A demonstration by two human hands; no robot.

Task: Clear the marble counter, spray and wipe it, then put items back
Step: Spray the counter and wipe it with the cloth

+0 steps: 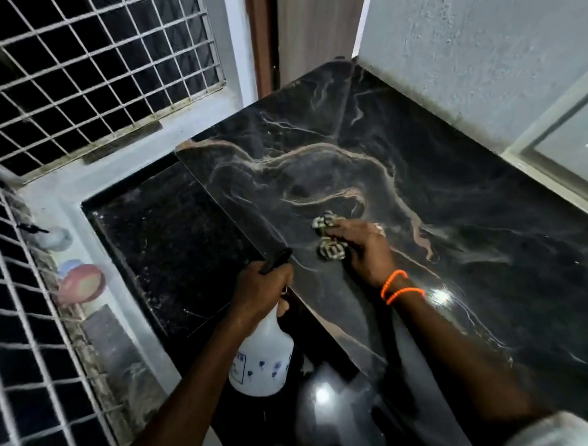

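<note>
Left hand (261,287) was wrapped round the white plastic spray bottle (262,354), held off the front-left edge of the black veined marble counter (418,191). Right hand (363,247) pressed a bunched patterned cloth (328,235) near that edge. Risks: spray missing the worktop; cloth slipping over the edge.

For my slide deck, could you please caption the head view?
Right hand wipes the black veined marble counter with a patterned cloth; left hand holds a white plastic spray bottle.

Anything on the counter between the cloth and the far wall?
No. In the head view, the marble counter lies bare from the cloth under the right hand to the wall.
</note>
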